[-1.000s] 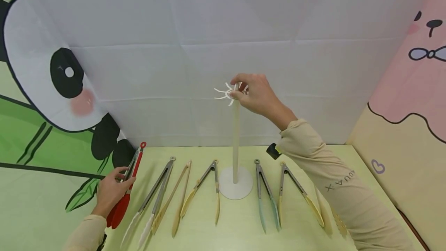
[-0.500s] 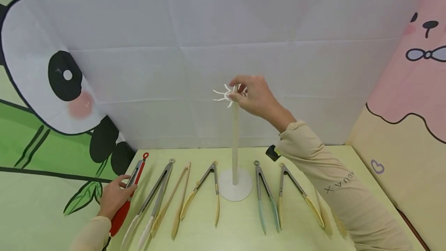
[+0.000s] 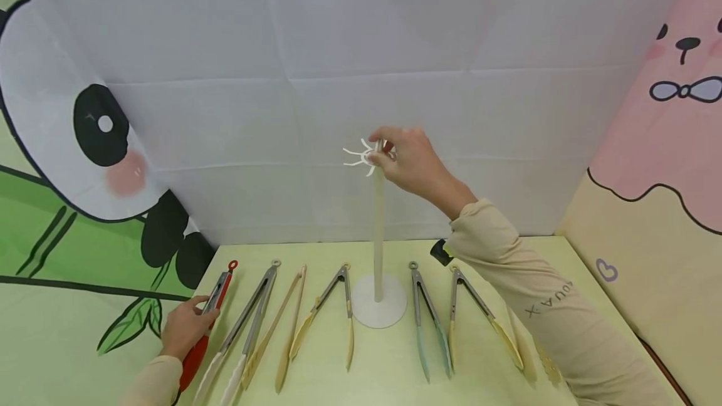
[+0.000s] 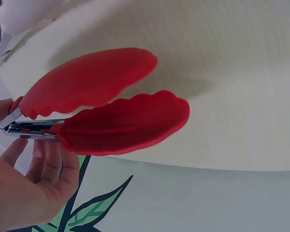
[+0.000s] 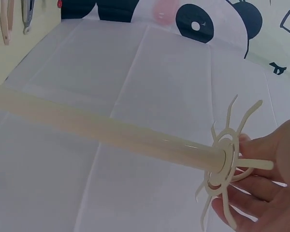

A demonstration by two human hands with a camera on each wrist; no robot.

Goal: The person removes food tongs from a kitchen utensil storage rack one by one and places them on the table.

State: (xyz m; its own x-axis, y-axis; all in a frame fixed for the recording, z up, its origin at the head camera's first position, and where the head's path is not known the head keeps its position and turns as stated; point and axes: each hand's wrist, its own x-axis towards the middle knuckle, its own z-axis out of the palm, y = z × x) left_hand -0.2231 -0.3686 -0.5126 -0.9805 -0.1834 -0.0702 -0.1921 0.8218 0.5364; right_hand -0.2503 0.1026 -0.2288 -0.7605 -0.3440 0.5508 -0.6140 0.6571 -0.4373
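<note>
My left hand [image 3: 185, 329] grips red-headed tongs [image 3: 193, 361] by the metal arms, at the table's left edge. In the left wrist view, the two scalloped red heads [image 4: 130, 126] lie slightly apart. At the centre stands a tall pale pole [image 3: 378, 237] on a round white base [image 3: 365, 313]. My right hand [image 3: 416, 165] pinches the top of that pole, where a ring of curved hooks [image 5: 226, 157] fans out. The fingers partly cover the ring. No tongs hang on the hooks visible in the right wrist view.
Along the table lie white-tipped tongs [image 3: 239, 376], wooden tongs [image 3: 284, 365], yellow-tipped tongs [image 3: 351, 346], teal-tipped tongs [image 3: 444, 348] and a second yellow-tipped pair [image 3: 507, 343]. The right sleeve [image 3: 541, 293] partly hides more utensils. A white cloth backdrop [image 3: 225, 124] hangs behind.
My left hand and the red-headed tongs have come down and nearer the front of the table. The right hand stays at the pole's top. The whole head view shifts slightly.
</note>
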